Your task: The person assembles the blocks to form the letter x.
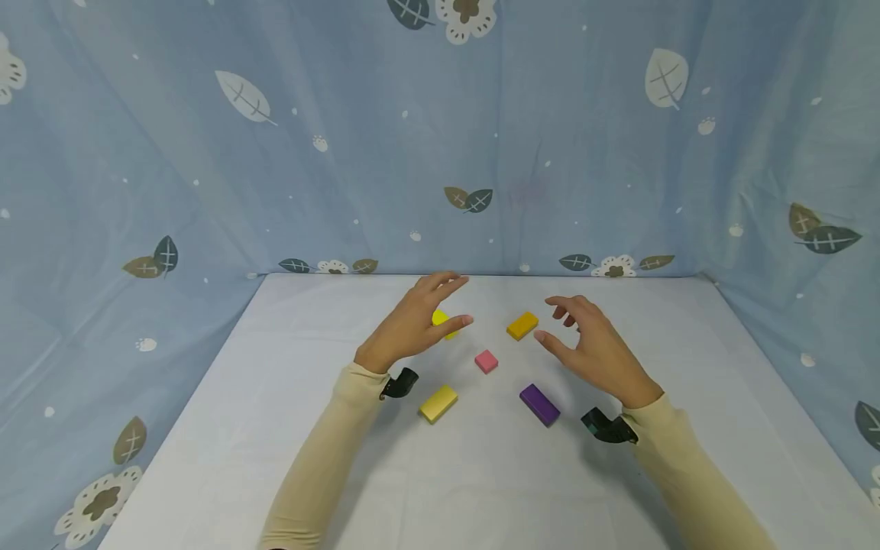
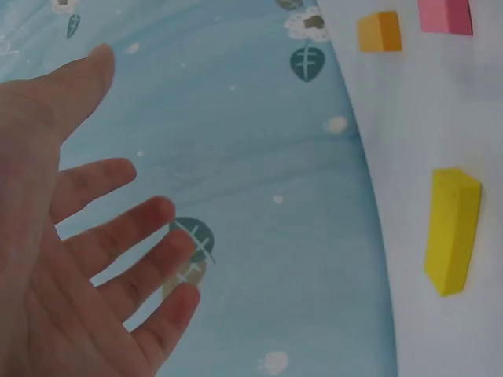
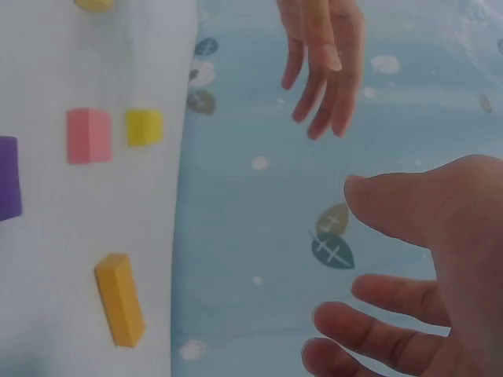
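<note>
Both hands hover over a white-covered table, holding nothing. Fingers extended and thumb apart, the left hand [image 1: 411, 319] partly hides a bright yellow block [image 1: 440, 315] below it in the head view. The right hand [image 1: 596, 347] has its thumb spread from loosely bent fingers, with an orange block [image 1: 522, 326] close to the thumb's left. A small pink block [image 1: 486, 361] lies between the hands. Nearer the front are a paler yellow block [image 1: 438, 403] and a purple block [image 1: 539, 405]. In the left wrist view, a yellow block [image 2: 453, 232] stands apart from the fingers.
A blue curtain [image 1: 385, 153] with leaf and flower prints hangs behind the table and at its sides. The white tabletop [image 1: 275, 367] ends against it at the back. Each wrist wears a dark strap-mounted device, the left one [image 1: 400, 383] and the right one [image 1: 608, 426].
</note>
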A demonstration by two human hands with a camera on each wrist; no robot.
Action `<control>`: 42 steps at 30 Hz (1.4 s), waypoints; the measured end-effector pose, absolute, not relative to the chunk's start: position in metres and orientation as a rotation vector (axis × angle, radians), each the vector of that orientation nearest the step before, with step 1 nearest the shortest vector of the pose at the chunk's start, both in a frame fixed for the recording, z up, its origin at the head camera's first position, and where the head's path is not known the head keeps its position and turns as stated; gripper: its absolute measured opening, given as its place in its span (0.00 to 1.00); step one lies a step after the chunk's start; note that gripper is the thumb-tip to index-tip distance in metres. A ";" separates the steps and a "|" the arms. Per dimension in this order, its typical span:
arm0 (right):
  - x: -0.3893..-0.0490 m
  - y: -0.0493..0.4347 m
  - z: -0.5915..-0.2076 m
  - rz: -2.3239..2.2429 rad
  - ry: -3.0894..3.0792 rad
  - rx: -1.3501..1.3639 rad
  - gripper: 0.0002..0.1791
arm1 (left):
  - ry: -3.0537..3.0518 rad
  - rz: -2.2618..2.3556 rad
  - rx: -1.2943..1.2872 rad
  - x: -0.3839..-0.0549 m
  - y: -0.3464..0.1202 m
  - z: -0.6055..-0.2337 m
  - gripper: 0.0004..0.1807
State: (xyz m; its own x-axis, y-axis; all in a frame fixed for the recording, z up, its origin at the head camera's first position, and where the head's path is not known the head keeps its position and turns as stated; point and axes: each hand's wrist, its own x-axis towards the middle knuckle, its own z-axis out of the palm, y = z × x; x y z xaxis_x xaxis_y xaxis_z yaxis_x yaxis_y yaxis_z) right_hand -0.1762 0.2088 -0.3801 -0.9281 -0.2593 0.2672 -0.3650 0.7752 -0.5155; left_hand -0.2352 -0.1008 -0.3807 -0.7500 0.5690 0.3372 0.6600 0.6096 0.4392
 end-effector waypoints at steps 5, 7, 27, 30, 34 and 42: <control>-0.170 0.210 -0.386 0.866 -2.808 0.503 0.31 | -2.720 -0.909 -1.053 -0.235 -0.101 -0.385 0.37; -0.168 0.210 -0.389 0.876 -2.807 0.513 0.29 | -2.735 -0.922 -1.066 -0.236 -0.100 -0.387 0.36; -0.157 0.210 -0.416 0.934 -2.887 0.570 0.22 | -2.800 -1.110 -1.185 -0.254 -0.098 -0.411 0.31; -0.158 0.210 -0.416 0.934 -2.919 0.586 0.21 | -2.810 -1.118 -1.182 -0.256 -0.098 -0.414 0.31; -0.159 0.210 -0.417 0.947 -2.955 0.616 0.20 | -2.820 -1.126 -1.203 -0.260 -0.096 -0.419 0.31; -0.161 0.211 -0.424 1.021 -3.007 0.675 0.19 | -2.860 -1.092 -1.237 -0.264 -0.094 -0.425 0.31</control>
